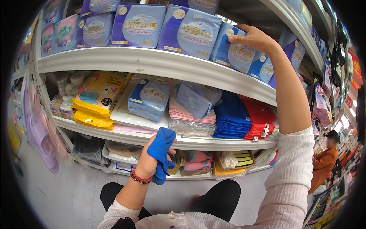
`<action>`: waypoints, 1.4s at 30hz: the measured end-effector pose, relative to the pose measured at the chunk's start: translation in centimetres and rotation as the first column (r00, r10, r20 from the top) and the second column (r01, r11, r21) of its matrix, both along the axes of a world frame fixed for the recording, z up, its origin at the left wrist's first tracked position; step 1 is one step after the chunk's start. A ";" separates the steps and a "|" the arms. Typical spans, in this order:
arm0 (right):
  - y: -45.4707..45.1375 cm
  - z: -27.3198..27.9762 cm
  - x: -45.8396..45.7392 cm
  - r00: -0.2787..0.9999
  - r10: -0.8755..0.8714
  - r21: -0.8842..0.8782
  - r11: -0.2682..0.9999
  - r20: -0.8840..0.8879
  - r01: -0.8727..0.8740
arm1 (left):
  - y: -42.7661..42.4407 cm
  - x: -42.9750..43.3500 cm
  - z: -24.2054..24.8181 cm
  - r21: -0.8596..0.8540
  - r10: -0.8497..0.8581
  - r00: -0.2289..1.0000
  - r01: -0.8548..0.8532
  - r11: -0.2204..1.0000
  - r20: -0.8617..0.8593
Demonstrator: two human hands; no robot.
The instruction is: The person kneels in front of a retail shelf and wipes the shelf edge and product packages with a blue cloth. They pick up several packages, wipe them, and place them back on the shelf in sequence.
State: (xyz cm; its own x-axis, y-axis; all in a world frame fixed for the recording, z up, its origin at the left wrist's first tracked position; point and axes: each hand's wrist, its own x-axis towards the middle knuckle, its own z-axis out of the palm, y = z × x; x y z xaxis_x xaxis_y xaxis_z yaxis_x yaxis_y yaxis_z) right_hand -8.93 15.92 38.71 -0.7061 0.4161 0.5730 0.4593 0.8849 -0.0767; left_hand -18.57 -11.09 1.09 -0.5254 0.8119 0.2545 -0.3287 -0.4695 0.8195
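Note:
My left hand (146, 161), below the middle shelf's front edge, holds a crumpled blue cloth (161, 147) that drapes over the palm and hangs down. Up on the top visible shelf (114, 60), my right hand (256, 38) grips the top of a blue sanitary pad pack (226, 51), thumb on its front and fingers reaching behind. This pack stands slightly tilted between a larger light-blue and purple pack (191, 31) and a smaller blue pack (261, 68). Two more pad packs lie one shelf down: one blue pack (148, 100) and one tipped pack (197, 100) on pink folded towels (190, 114).
The middle shelf also bears yellow packages (97, 100), folded blue cloths (230, 117) and red cloths (261, 114). Baskets and boxes line the bottom shelf (188, 177). Lilac slippers (40, 137) hang at the left. A person in orange (326, 161) is in the aisle at right.

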 end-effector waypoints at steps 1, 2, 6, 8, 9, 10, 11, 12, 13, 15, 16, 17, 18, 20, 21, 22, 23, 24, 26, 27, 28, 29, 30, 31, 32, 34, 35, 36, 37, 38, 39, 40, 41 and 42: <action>-0.1 0.1 -0.1 1.000 -0.010 0.011 1.000 0.021 0.010 | 0.0 0.0 0.0 0.009 -0.003 1.000 0.003 1.000 0.007; -0.2 0.2 0.0 0.999 -0.018 0.016 1.000 0.050 0.017 | -0.1 -0.1 0.1 0.008 -0.005 1.000 0.005 1.000 0.015; -0.5 0.9 0.4 0.997 0.027 -0.019 0.999 0.075 -0.026 | -0.5 -0.2 0.3 0.048 0.004 1.000 -0.005 0.999 0.014; -0.6 1.0 0.4 0.996 0.059 -0.034 0.998 0.067 -0.057 | -0.7 -0.2 0.4 0.051 0.005 1.000 -0.005 0.999 0.015; -0.6 1.1 0.4 0.996 0.068 -0.039 0.997 0.058 -0.065 | -0.7 -0.2 0.4 0.049 0.008 1.000 -0.008 0.999 0.009; -0.6 1.1 0.4 0.996 0.078 -0.045 0.996 0.050 -0.076 | -0.8 -0.2 0.4 0.047 0.013 1.000 -0.013 0.999 0.002; -0.5 1.2 0.3 0.997 0.066 -0.053 0.997 0.046 -0.063 | -0.9 -0.2 0.5 0.032 0.023 1.000 -0.023 0.999 -0.004; -0.4 1.2 0.3 0.998 0.053 -0.062 0.997 0.041 -0.051 | -1.0 -0.2 0.5 0.048 0.016 1.000 -0.016 0.999 -0.002; -0.3 1.4 0.3 0.999 0.041 -0.070 0.997 0.036 -0.039 | -1.1 -0.2 0.5 0.051 0.014 1.000 -0.014 0.999 0.000; -0.1 1.9 0.7 0.994 0.106 -0.050 0.993 -0.039 -0.108 | -1.3 -0.2 0.6 0.053 0.014 1.000 -0.014 0.999 0.002; 0.1 2.2 1.0 0.987 0.143 -0.040 0.988 -0.079 -0.146 | -1.5 -0.2 0.6 0.053 0.018 1.000 -0.018 0.998 0.002; 0.3 2.5 1.4 0.979 0.154 -0.032 0.987 -0.135 -0.160 | -1.6 -0.2 0.7 0.053 0.020 1.000 -0.021 0.998 0.004; 0.5 2.7 1.9 0.966 0.169 -0.024 0.984 -0.195 -0.177 | -1.7 -0.2 0.7 0.054 0.026 1.000 -0.026 0.998 0.005; 0.7 3.0 2.8 0.942 0.177 -0.001 0.983 -0.285 -0.185 | -1.7 -0.2 0.8 0.048 0.038 0.999 -0.038 0.998 0.006; 0.7 3.0 3.2 0.916 0.215 0.057 0.977 -0.339 -0.208 | -1.7 -0.2 0.8 0.048 0.036 0.999 -0.036 0.998 0.002; 0.6 2.9 3.6 0.884 0.264 0.128 0.964 -0.385 -0.232 | -1.6 -0.2 0.9 0.039 0.038 0.999 -0.038 0.999 -0.006; 0.3 2.8 3.9 0.849 0.269 0.150 0.963 -0.455 -0.225 | -1.6 -0.2 0.9 0.009 0.047 0.999 -0.046 0.999 -0.011; -0.1 2.3 4.6 0.834 0.315 0.377 0.915 -0.453 -0.141 | -1.5 -0.2 0.8 0.043 0.040 0.999 -0.040 0.998 -0.010; -1.6 1.0 5.8 0.797 0.367 0.633 0.774 -0.480 0.025 | -1.4 0.0 0.7 0.039 0.049 0.999 -0.049 0.998 0.002; -2.5 0.1 6.4 0.777 0.383 0.714 0.689 -0.500 0.120 | -1.4 0.1 0.6 0.063 0.044 0.999 -0.045 0.997 0.017; -3.6 -1.1 7.1 0.734 0.420 0.702 0.704 -0.533 0.108 | -1.3 0.2 0.6 0.067 0.048 0.998 -0.050 0.996 0.033; -4.7 -2.5 7.9 0.686 0.450 0.683 0.725 -0.572 0.094 | -1.3 0.2 0.6 0.050 0.058 0.997 -0.060 0.997 0.053; -5.9 -4.2 8.8 0.651 0.505 0.701 0.711 -0.567 0.059 | -1.2 0.1 0.6 -0.005 0.078 0.995 -0.078 0.997 0.058; -7.1 -6.5 9.7 0.573 0.498 0.535 0.836 -0.650 -0.119 | -1.1 0.1 0.6 0.063 0.096 0.993 -0.100 0.993 0.064; -8.4 -9.2 10.4 0.450 0.489 0.308 0.855 -0.747 -0.418 | -0.9 0.0 0.7 0.082 0.131 0.987 -0.139 0.987 0.097; -11.0 -14.4 11.4 0.495 0.433 0.039 0.781 -0.753 -0.623 | -0.8 0.1 0.9 0.117 0.168 0.970 -0.190 0.975 0.177; -11.9 -16.8 11.2 0.621 0.489 0.038 0.803 -0.613 -0.595 | -0.9 0.3 0.9 0.158 0.179 0.966 -0.209 0.965 0.184; -12.7 -19.1 11.0 0.668 0.567 0.011 0.766 -0.481 -0.643 | -0.7 0.3 1.0 0.164 0.210 0.969 -0.230 0.959 0.129; -13.5 -21.3 10.7 0.732 0.540 -0.079 0.780 -0.415 -0.620 | -0.6 0.7 0.9 0.202 0.202 0.969 -0.229 0.952 0.145; -14.0 -23.4 9.7 0.770 0.486 -0.233 0.761 -0.413 -0.605 | -0.5 0.8 0.8 0.259 0.103 0.978 -0.148 0.955 0.179; -14.2 -25.0 8.5 0.786 0.499 -0.204 0.781 -0.365 -0.590 | -0.6 1.2 0.6 0.411 -0.069 0.972 -0.029 0.911 0.223; -14.6 -26.7 7.3 0.824 0.416 -0.307 0.784 -0.385 -0.539 | -0.8 1.2 0.3 0.530 -0.171 0.973 0.063 0.846 0.157; -15.0 -27.8 6.4 0.878 0.304 -0.411 0.794 -0.370 -0.448 | -1.0 1.2 0.0 0.363 -0.043 0.996 0.014 0.932 0.072; -15.0 -28.4 5.7 0.884 0.272 -0.457 0.776 -0.380 -0.435 | -0.9 1.3 -0.3 0.368 0.039 0.999 -0.027 0.930 -0.026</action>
